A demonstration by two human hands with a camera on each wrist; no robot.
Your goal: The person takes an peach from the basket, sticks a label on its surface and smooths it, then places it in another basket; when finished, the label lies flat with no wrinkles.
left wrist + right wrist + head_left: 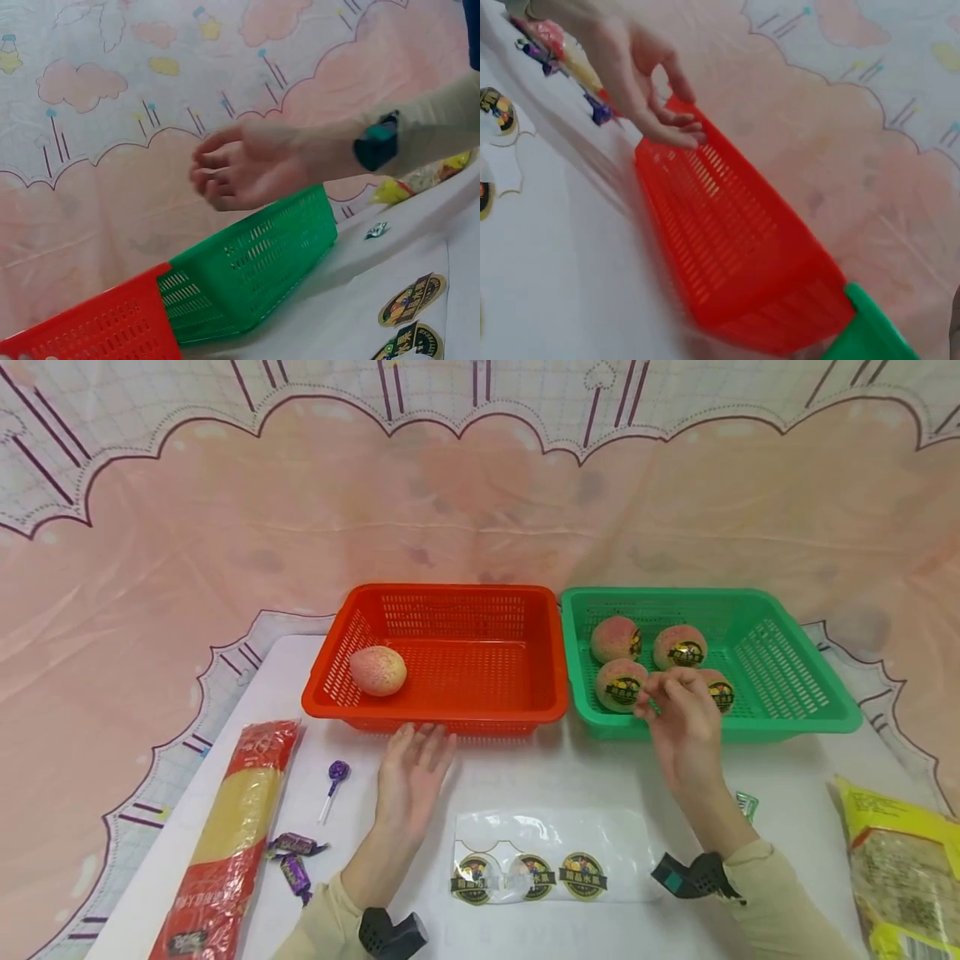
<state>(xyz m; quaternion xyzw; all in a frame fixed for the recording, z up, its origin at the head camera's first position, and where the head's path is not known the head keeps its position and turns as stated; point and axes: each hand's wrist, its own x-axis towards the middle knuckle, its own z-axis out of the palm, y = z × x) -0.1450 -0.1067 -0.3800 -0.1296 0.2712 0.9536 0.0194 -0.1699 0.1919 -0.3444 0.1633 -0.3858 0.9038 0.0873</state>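
My right hand hovers over the front rim of the green basket, its fingers loosely bent and nothing seen in them. Inside that basket are several peaches, each with a round black-and-gold sticker; one sits partly hidden behind the hand. My left hand is just in front of the red basket, palm up with relaxed fingers, holding nothing. A single peach with no visible sticker lies at the left inside the red basket. Between my forearms lies a clear sticker sheet bearing three round stickers.
At the left lie a long red-and-yellow noodle packet, a purple lollipop and two purple-wrapped candies. A small green wrapper lies beside my right forearm. A yellow bag is at the right edge.
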